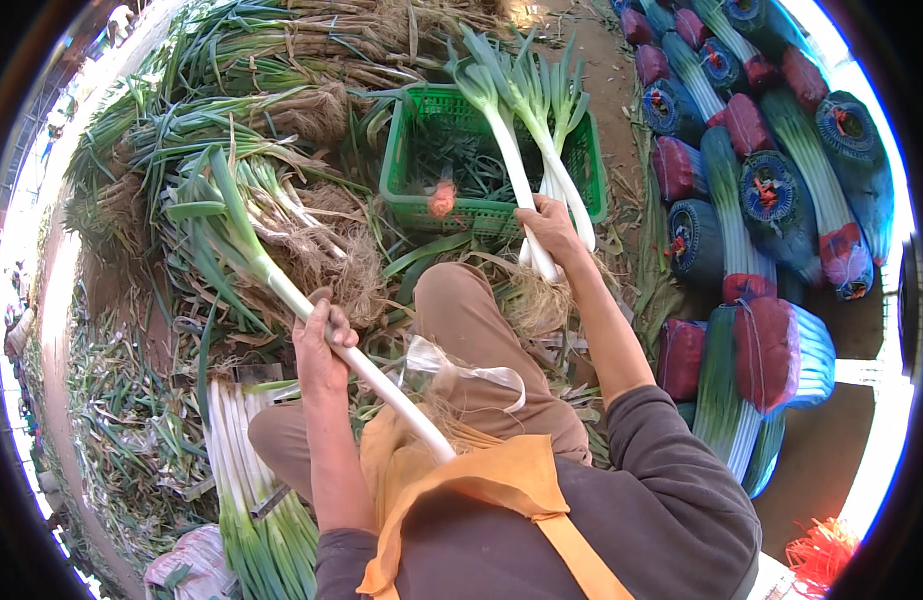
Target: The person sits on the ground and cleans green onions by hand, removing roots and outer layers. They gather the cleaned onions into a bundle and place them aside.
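My left hand (325,341) is closed around the shaft of a long leek or large green onion (383,391). Its green leaves point to the upper left and its white end lies against my yellow apron (499,480). At the front rim of a green plastic crate (499,210), my right hand (553,229) grips a white stalk (515,165). Other white-stemmed stalks (574,199) lean beside it, their leaves over the crate. An orange-red tuft (443,199) hangs at the crate's front rim. Below my right hand are stringy roots (540,304).
Untrimmed stalks with roots (311,112) are heaped at upper left. Clean white stalks (240,442) lie in a metal holder at lower left, near leaf scraps (131,450). Wrapped bundles (769,191) are stacked on the right. A red string tuft (821,551) is at lower right.
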`<state>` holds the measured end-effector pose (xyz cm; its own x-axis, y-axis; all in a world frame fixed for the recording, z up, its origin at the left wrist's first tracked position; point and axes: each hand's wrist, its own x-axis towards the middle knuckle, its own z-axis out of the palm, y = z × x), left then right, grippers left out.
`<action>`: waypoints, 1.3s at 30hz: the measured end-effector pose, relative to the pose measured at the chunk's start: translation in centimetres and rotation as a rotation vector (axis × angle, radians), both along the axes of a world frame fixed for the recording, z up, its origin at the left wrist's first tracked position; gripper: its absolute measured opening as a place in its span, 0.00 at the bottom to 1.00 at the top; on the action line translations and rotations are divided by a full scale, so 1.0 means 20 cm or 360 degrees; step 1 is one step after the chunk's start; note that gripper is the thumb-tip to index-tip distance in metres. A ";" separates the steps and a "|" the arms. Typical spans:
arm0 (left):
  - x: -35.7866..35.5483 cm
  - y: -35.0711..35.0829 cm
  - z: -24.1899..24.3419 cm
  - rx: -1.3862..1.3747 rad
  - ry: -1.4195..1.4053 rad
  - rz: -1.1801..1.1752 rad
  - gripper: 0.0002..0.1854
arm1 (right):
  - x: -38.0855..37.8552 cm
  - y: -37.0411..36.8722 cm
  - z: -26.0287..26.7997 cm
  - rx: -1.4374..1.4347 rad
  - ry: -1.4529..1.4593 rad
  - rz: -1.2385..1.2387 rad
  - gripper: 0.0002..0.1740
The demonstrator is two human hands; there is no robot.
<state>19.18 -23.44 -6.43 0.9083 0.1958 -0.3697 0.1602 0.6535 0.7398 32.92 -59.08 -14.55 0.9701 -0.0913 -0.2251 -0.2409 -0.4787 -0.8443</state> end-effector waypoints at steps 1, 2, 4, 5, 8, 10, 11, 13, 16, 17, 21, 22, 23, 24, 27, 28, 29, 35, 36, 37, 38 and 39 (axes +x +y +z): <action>0.01 -0.01 -0.02 -0.0081 -0.0029 -0.0044 0.14 | -0.08 0.02 0.08 0.0320 -0.0005 -0.0013 0.13; 0.03 -0.02 -0.03 -0.0122 -0.0027 -0.0122 0.15 | -0.16 0.05 0.17 0.0405 0.0006 0.0005 0.13; 0.06 -0.07 -0.07 -0.0247 -0.0045 -0.0238 0.19 | -0.39 0.15 0.31 0.0525 -0.0004 -0.0003 0.14; 0.08 -0.11 -0.08 -0.0319 -0.0066 -0.0278 0.23 | -0.51 0.20 0.37 0.0586 -0.0087 0.0053 0.15; 0.12 -0.21 -0.10 -0.0549 -0.0149 -0.0340 0.32 | -0.87 0.32 0.50 0.0690 0.0002 0.0268 0.23; 0.13 -0.25 -0.08 -0.0625 -0.0215 -0.0351 0.38 | -1.06 0.37 0.53 0.0722 0.0063 0.0412 0.28; 0.13 -0.27 -0.07 -0.0635 -0.0272 -0.0363 0.36 | -1.13 0.39 0.54 0.0689 0.0106 0.0456 0.29; 0.10 -0.28 -0.04 -0.0742 -0.0454 -0.0409 0.33 | -1.22 0.38 0.53 0.0510 -0.0112 0.0725 0.29; 0.02 -0.25 0.02 -0.0697 -0.0461 -0.0237 0.30 | -1.26 0.38 0.52 0.0231 -0.0404 0.0869 0.31; -0.01 -0.24 0.05 -0.0715 -0.0443 -0.0142 0.28 | -1.25 0.39 0.52 0.0077 -0.0554 0.0893 0.31; -0.10 -0.15 0.14 -0.0611 -0.0558 0.0011 0.26 | -1.21 0.52 0.56 -0.0136 -0.0551 0.1069 0.30; -0.11 -0.11 0.16 -0.0573 -0.0579 0.0051 0.25 | -1.19 0.57 0.58 -0.0107 -0.0651 0.1116 0.29; -0.12 -0.07 0.19 -0.0537 -0.0591 0.0092 0.25 | -1.17 0.63 0.59 -0.0072 -0.0738 0.1135 0.28; -0.13 -0.02 0.21 -0.0359 -0.0487 0.0173 0.24 | -1.15 0.67 0.61 -0.0037 -0.0810 0.1150 0.27; -0.18 0.14 0.29 -0.0358 -0.0551 0.0342 0.18 | -1.03 0.74 0.65 0.0724 0.0263 0.1315 0.29; -0.18 0.21 0.33 -0.0204 -0.0662 0.0310 0.18 | -1.02 0.77 0.64 0.1110 0.0528 0.1344 0.32; -0.18 0.27 0.36 -0.0223 -0.0612 0.0402 0.18 | -0.99 0.80 0.64 0.1600 0.0737 0.1385 0.35; -0.34 0.50 0.39 -0.0021 -0.0722 0.0900 0.18 | -0.96 1.10 0.58 0.1317 0.1201 0.1752 0.48; -0.38 0.51 0.38 0.0023 -0.0724 0.0921 0.18 | -0.98 1.16 0.58 0.1411 0.1260 0.1840 0.47; -0.43 0.51 0.37 0.0078 -0.0767 0.0937 0.18 | -1.00 1.22 0.58 0.1497 0.1332 0.1923 0.46; -0.48 0.50 0.36 0.0064 -0.0670 0.0987 0.18 | -1.02 1.25 0.58 0.1523 0.1289 0.1953 0.48; -0.52 0.49 0.35 0.0054 -0.0634 0.1008 0.17 | -1.03 1.28 0.59 0.1537 0.1341 0.2023 0.46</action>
